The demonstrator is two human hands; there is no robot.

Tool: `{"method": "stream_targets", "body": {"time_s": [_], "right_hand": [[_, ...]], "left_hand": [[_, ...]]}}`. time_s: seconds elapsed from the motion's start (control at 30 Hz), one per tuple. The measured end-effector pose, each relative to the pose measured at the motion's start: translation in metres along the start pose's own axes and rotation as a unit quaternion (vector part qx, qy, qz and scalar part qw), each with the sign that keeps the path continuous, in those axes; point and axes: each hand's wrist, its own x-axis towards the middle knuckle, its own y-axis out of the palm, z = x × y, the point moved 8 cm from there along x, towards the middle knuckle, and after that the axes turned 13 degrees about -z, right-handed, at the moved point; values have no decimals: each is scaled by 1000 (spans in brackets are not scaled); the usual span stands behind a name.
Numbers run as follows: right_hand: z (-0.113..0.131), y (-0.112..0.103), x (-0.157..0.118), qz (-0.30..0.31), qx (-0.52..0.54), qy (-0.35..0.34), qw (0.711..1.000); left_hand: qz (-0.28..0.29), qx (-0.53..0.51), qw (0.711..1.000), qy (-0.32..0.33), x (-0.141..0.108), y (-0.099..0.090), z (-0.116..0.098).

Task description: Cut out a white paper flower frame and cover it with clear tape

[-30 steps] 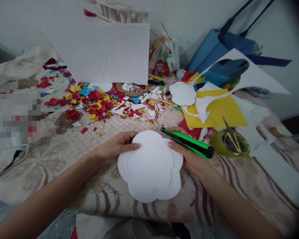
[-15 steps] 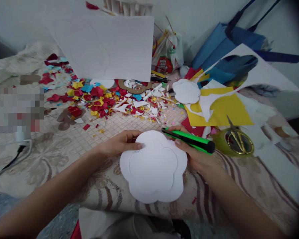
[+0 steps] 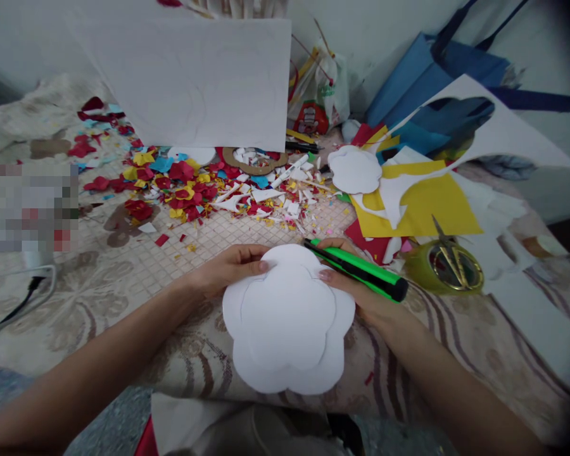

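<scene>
A large white flower-shaped cutout [image 3: 285,377] is held between my hands above the near part of the table. A smaller white flower cutout [image 3: 285,316] of the same shape lies on top of it. My left hand [image 3: 237,269] is closed on the upper left edge, thumb on the front and fingers behind. On the upper right edge my right hand [image 3: 346,278] pinches the large cutout with its thumb. That same hand also keeps a green and black utility knife [image 3: 361,269] between thumb and fingers, pointing up and left. Whether its blade is out I cannot tell.
Paper scraps [image 3: 185,183] in red, yellow, blue and white cover the middle. A white board [image 3: 209,82] stands behind them. To the right lie another flower cutout [image 3: 354,170], yellow paper [image 3: 427,202], scissors [image 3: 453,259] on a tape roll [image 3: 418,266], and a blue bag [image 3: 408,82].
Both hands have brought the flower cutouts slightly left and tipped them a little. My right thumb has slid left along the edge. The knife stays in my right hand.
</scene>
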Motion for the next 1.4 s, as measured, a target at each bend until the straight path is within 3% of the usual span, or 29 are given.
{"method": "stream_targets", "body": {"time_s": [0.13,0.2,0.33,0.5,0.67,0.83,1.1,1.23,1.4], "right_hand": [[9,-11,5,-94,16,-44,995],[13,-13,6,-109,36,-51,992],[9,-7,4,-88,57,-3,995],[2,-3,1,-81,83,28,993],[0,0,1,-46,95,54,993],[1,-2,0,-30,59,30,997],[-6,6,-8,-28,-27,-33,999],[-7,6,-10,-26,-58,-54,996],[-6,-11,-1,-112,-63,-100,987]], "left_hand": [[-38,-55,998,16,2,-7,-8],[-53,-63,996,28,3,-9,-12],[-67,-47,996,39,4,-12,-15],[-24,-19,999,40,3,-11,-15],[-43,54,996,50,3,-20,-19],[4,136,990,45,-2,-8,-10],[-47,49,998,-12,0,-6,6],[-40,15,999,-31,2,-7,8],[-3,-25,1000,-15,1,-6,-1]]}}
